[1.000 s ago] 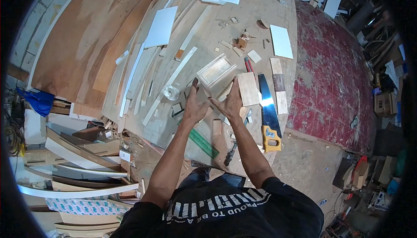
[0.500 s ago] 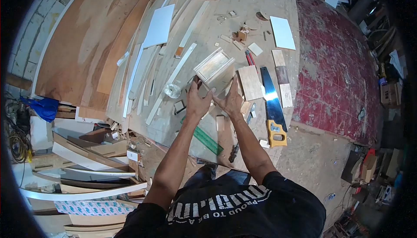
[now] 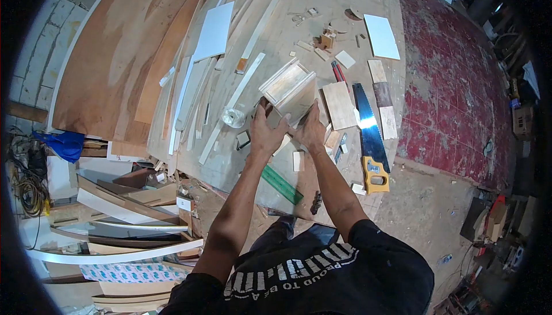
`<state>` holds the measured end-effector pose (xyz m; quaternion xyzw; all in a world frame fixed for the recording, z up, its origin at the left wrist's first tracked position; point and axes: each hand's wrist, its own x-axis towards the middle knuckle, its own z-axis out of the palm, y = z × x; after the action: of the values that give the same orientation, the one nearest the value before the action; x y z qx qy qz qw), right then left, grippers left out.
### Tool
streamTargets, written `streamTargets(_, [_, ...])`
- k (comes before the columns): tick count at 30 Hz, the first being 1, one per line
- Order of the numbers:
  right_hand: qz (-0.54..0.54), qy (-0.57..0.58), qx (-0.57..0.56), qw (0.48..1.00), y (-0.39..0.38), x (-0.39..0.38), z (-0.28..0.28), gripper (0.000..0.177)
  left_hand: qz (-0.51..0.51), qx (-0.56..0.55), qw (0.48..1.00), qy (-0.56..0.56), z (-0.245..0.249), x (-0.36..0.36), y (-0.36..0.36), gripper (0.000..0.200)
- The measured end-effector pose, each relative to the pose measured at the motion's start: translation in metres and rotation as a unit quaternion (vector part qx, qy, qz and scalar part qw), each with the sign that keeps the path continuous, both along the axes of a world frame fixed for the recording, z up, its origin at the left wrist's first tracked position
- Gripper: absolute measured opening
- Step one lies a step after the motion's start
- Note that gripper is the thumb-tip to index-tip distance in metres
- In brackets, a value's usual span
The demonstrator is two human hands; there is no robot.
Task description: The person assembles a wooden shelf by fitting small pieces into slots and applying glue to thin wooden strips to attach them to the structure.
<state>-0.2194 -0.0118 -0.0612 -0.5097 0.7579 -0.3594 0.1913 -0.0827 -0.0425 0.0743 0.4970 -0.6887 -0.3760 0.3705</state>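
A small wooden box (image 3: 288, 88) with raised edge strips is held between my two hands over the workbench, tilted toward me. My left hand (image 3: 267, 133) grips its near left corner, fingers partly hidden by the box. On its near right side, my right hand (image 3: 311, 130) presses with closed fingers, and both thumbs meet near the bottom edge. Right of the box lies a flat wooden board (image 3: 340, 106), then a handsaw (image 3: 371, 137) with a yellow handle. A green ruler (image 3: 282, 184) lies below my hands. Left of my left hand sits a roll of clear tape (image 3: 233, 118).
Long wooden strips (image 3: 241, 88) and a white panel (image 3: 215, 30) lie on the left of the bench. Red pencils (image 3: 338, 72), a small wooden piece (image 3: 328, 38) and another white panel (image 3: 382, 37) lie farther back. Curved boards (image 3: 123, 200) are stacked at the lower left.
The box has turned and tipped slightly in my hands. The whole view has shifted a little, moving the bench items to the right. Both hands keep their hold.
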Motion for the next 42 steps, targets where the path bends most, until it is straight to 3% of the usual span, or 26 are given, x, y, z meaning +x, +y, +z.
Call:
streamTargets(8, [-0.009,0.013,0.029,0.999,-0.002,0.000,-0.003,0.143,0.003,-0.036,0.998,-0.043,0.003,0.000,-0.002,0.064])
streamTargets(10, [0.010,0.010,0.023,1.000,-0.001,0.000,-0.003,0.142,-0.004,0.002,1.000,-0.023,0.002,0.002,-0.002,0.077])
streamTargets(14, [0.003,0.007,0.050,0.999,0.003,-0.003,-0.001,0.142,-0.004,0.008,0.999,-0.042,-0.005,0.003,-0.002,0.079])
streamTargets(17, [0.075,-0.007,0.125,0.989,0.011,-0.029,0.009,0.136,0.013,-0.003,1.000,-0.022,-0.021,0.002,-0.003,0.084])
streamTargets(19, [0.084,-0.023,0.003,0.996,0.016,-0.052,0.016,0.125,0.008,0.007,0.998,-0.065,-0.023,-0.002,0.003,0.091])
streamTargets(22, [0.171,-0.023,0.013,0.985,-0.011,-0.094,0.049,0.114,0.017,0.115,0.988,-0.103,-0.035,-0.006,0.003,0.093])
streamTargets(27, [0.317,0.052,0.044,0.946,-0.057,-0.111,0.072,0.103,0.072,0.048,0.991,-0.101,-0.069,-0.013,0.001,0.089])
streamTargets(30, [0.347,0.040,0.068,0.935,-0.064,-0.110,0.062,0.066,0.085,0.013,0.991,-0.099,-0.078,-0.011,0.001,0.085])
streamTargets(33, [0.351,0.022,-0.017,0.936,-0.062,-0.108,0.048,0.051,0.083,0.026,0.990,-0.110,-0.074,-0.011,-0.001,0.082])
streamTargets(37, [0.357,0.015,0.009,0.934,-0.059,-0.107,0.055,0.046,0.080,0.087,0.987,-0.109,-0.072,-0.012,0.001,0.081])
streamTargets(42, [0.350,-0.013,0.044,0.936,-0.060,-0.106,0.055,0.046,0.085,0.085,0.987,-0.107,-0.067,-0.013,0.002,0.082])
